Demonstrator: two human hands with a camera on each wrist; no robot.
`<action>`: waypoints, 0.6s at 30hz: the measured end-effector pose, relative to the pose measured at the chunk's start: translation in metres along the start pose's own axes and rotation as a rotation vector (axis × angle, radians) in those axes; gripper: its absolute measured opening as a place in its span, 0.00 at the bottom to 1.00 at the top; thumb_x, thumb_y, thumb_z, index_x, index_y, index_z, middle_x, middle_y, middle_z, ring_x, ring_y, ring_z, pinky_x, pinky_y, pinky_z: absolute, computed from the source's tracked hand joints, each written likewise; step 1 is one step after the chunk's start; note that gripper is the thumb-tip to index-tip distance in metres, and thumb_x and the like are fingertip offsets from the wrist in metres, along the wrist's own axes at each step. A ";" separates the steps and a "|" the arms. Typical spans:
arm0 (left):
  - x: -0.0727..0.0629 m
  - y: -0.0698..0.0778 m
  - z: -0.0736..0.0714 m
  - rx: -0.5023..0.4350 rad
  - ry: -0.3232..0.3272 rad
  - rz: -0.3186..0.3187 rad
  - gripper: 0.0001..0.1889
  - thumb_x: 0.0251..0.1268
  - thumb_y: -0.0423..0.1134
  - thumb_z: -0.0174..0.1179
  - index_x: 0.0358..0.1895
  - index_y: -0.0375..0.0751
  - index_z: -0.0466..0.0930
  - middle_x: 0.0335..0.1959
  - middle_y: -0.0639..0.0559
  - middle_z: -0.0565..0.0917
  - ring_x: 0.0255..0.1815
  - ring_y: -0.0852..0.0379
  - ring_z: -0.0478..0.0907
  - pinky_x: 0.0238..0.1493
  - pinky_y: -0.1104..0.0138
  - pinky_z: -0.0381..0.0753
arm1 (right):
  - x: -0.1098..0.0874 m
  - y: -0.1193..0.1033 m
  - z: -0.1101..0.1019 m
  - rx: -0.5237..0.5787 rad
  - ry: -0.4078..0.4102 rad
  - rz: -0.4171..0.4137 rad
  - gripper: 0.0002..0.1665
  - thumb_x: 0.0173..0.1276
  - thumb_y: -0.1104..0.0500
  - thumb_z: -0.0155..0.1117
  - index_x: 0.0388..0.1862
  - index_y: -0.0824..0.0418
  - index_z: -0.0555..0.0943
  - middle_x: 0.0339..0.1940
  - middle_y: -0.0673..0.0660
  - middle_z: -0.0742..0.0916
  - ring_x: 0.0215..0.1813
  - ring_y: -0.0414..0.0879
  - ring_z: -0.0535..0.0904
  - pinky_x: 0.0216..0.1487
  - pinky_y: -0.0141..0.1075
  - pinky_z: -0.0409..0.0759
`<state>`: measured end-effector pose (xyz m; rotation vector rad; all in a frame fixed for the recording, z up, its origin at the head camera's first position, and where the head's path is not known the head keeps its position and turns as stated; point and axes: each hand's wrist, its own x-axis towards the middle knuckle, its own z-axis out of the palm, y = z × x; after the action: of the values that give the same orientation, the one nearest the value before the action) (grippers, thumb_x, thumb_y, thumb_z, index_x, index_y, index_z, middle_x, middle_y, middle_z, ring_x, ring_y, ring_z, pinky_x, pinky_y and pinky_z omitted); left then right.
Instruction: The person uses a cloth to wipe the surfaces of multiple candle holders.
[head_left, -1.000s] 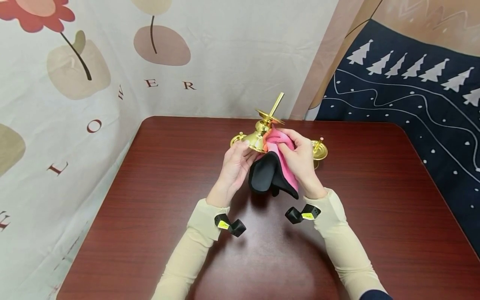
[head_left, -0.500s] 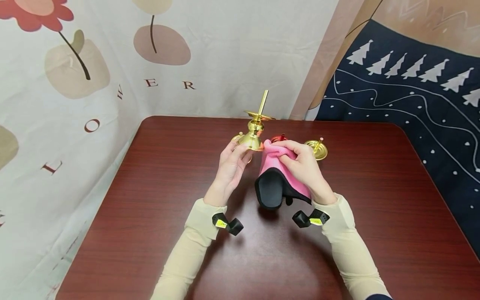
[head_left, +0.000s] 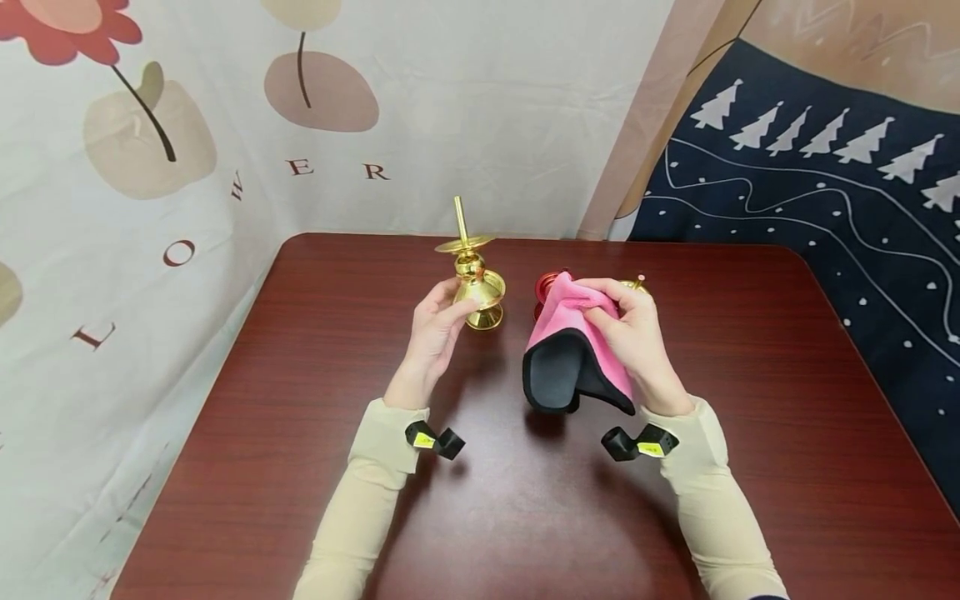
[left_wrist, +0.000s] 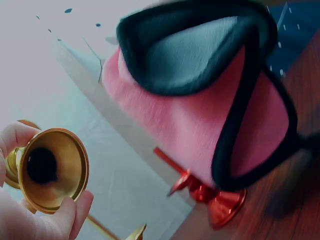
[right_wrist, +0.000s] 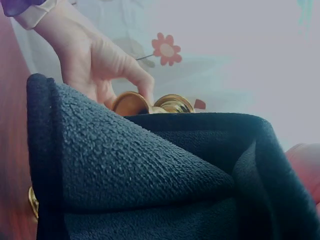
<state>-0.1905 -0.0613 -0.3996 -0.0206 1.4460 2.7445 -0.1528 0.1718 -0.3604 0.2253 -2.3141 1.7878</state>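
My left hand grips a gold candlestick by its flared base, its thin stem pointing up and tilted slightly left. The hollow underside of the gold candlestick faces the left wrist camera. Another gold candlestick stands on the table just behind it, partly covered. My right hand pinches a pink cloth with black edging and a dark grey fleecy inner side. The cloth hangs in a fold, apart from the held candlestick. In the right wrist view, the cloth's grey side fills the foreground.
A red candlestick stands behind the cloth, mostly hidden. Beyond my right hand shows the top of one more gold candlestick. The brown table ends at printed curtains at the back.
The cloth was against the candlestick's base and has come away from it to the right. My left hand has carried the candlestick left, tilting it back upright. The red candlestick has come into view.
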 end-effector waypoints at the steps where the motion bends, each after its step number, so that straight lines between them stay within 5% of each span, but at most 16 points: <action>1: 0.001 0.000 -0.003 0.010 0.003 0.005 0.17 0.52 0.17 0.51 0.35 0.44 0.76 0.34 0.53 0.79 0.36 0.62 0.77 0.41 0.74 0.76 | 0.000 0.001 -0.001 -0.001 0.006 0.000 0.15 0.63 0.69 0.59 0.49 0.67 0.81 0.43 0.58 0.83 0.41 0.46 0.75 0.35 0.27 0.77; 11: 0.006 0.001 -0.016 0.051 0.022 0.057 0.15 0.50 0.17 0.52 0.40 0.36 0.71 0.34 0.52 0.80 0.37 0.62 0.77 0.42 0.73 0.76 | -0.003 0.005 -0.005 0.020 0.046 -0.032 0.15 0.62 0.69 0.60 0.48 0.68 0.81 0.40 0.47 0.83 0.41 0.45 0.75 0.35 0.26 0.77; 18: 0.010 0.000 -0.027 0.161 0.087 0.083 0.13 0.50 0.19 0.56 0.41 0.33 0.74 0.31 0.55 0.81 0.35 0.63 0.76 0.41 0.73 0.74 | -0.006 0.007 -0.010 0.042 0.073 -0.032 0.15 0.61 0.71 0.60 0.48 0.70 0.81 0.38 0.42 0.84 0.40 0.43 0.75 0.35 0.25 0.77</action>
<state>-0.2009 -0.0833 -0.4154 -0.0777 1.7245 2.7127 -0.1479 0.1836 -0.3655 0.1991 -2.2126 1.7996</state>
